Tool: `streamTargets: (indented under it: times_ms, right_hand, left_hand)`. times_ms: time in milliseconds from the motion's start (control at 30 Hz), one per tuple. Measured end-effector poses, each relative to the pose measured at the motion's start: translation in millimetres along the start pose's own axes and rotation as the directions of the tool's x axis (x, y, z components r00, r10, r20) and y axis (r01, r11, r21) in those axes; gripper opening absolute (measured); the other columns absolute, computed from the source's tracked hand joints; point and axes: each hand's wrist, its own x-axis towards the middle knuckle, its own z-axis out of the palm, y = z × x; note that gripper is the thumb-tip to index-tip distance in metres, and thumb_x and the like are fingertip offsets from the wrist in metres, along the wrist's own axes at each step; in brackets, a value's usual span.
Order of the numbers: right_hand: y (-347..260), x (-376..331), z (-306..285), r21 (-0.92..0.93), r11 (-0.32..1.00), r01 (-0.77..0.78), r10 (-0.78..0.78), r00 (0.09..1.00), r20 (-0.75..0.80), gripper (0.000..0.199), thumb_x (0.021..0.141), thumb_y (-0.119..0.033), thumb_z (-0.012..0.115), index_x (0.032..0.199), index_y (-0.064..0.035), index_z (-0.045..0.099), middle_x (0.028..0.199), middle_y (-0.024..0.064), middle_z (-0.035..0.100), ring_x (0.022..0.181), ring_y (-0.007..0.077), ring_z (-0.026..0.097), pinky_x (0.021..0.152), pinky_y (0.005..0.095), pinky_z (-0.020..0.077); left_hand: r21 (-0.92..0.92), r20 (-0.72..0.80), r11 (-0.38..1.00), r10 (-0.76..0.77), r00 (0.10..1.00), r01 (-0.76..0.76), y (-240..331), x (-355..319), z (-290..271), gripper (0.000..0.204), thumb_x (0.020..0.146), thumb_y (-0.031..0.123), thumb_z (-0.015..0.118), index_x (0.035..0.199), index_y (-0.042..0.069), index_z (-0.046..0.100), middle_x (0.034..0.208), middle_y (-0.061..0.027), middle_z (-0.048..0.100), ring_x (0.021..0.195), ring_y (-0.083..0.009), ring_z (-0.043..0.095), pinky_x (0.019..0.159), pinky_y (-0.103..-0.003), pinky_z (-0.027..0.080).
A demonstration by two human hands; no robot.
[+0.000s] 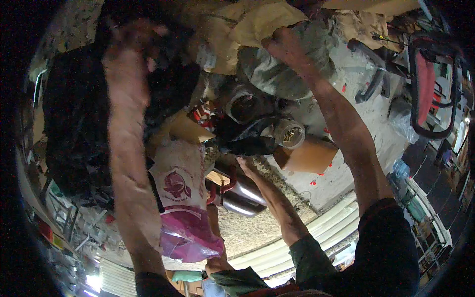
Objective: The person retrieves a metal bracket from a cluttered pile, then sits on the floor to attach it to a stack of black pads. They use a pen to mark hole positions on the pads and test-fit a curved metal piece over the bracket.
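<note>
My left hand (136,39) is smeared by motion above a large black plastic bag (74,119) at the far left, and its fingers do not show clearly. On the right, my right hand (286,45) has its fingers curled at the upper edge of a bulging grey-green cloth (282,74). It seems to grip that cloth; the fingertips are hidden. Tan, crumpled material (257,24) lies just beyond. Nearer than the cloth are a clear round tub (242,106) with dark contents and a clear jar (289,134) holding small brass-coloured pieces.
A brown cardboard box (307,154) stands beside the jar. Between my arms lie a white-and-purple sack (178,185) and shiny metal cylinders (245,195). Bare limbs with green hems (309,255) show there too. At right is a black-framed chair part with red padding (423,89); red scraps dot the floor.
</note>
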Motion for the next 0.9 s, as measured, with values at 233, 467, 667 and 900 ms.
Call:
streamTargets:
  times_ms: [233, 467, 667, 900]
  right_hand:
    - [-90.1, -52.7, 30.7, 0.242, 0.891, 0.384, -0.392, 0.920, -0.019, 0.038, 0.083, -0.012, 0.077, 0.120, -0.0054, 0.076, 0.122, 0.0213, 0.075, 0.117, 0.0426, 0.069, 0.104, 0.0503, 0.0560]
    - [-95.0, -61.7, 43.6, 0.533, 0.843, 0.078, -0.190, 0.969, 0.159, 0.031, 0.090, -0.016, 0.071, 0.118, -0.0034, 0.077, 0.124, 0.0222, 0.074, 0.121, 0.0422, 0.069, 0.099, 0.0497, 0.0572]
    - [-60.9, -11.3, 62.0, -0.050, 0.992, 0.113, -0.092, 0.947, 0.307, 0.033, 0.093, -0.018, 0.069, 0.122, -0.0043, 0.076, 0.125, 0.0201, 0.074, 0.120, 0.0384, 0.070, 0.099, 0.0478, 0.0575]
    - [-129.1, -47.8, 91.7, 0.194, 0.929, 0.315, -0.363, 0.880, 0.307, 0.033, 0.094, -0.018, 0.070, 0.124, -0.0040, 0.075, 0.124, 0.0190, 0.075, 0.117, 0.0362, 0.071, 0.098, 0.0464, 0.0580]
  left_hand:
    - [0.412, 0.119, 0.884, 0.186, 0.975, -0.219, -40.3, -42.4, 121.4, 0.055, 0.092, 0.042, 0.084, 0.128, 0.002, 0.074, 0.116, -0.0143, 0.078, 0.105, -0.0243, 0.073, 0.090, -0.039, 0.059]
    - [0.332, 0.192, 0.925, 0.123, 0.974, -0.182, -29.6, -16.2, 69.5, 0.040, 0.096, 0.022, 0.081, 0.125, -0.004, 0.074, 0.111, -0.0198, 0.081, 0.093, -0.0265, 0.079, 0.081, -0.041, 0.063]
    - [0.213, -0.046, 0.927, 0.324, 0.945, -0.308, -31.6, -37.8, 73.7, 0.023, 0.101, 0.008, 0.075, 0.121, -0.002, 0.075, 0.108, -0.0081, 0.079, 0.094, -0.0136, 0.072, 0.083, -0.031, 0.059]
    - [0.164, -0.289, 0.930, 0.365, 0.885, -0.330, 32.7, -57.3, 25.5, 0.038, 0.099, 0.025, 0.081, 0.125, -0.002, 0.077, 0.111, -0.0094, 0.080, 0.097, -0.0138, 0.071, 0.090, -0.031, 0.057]
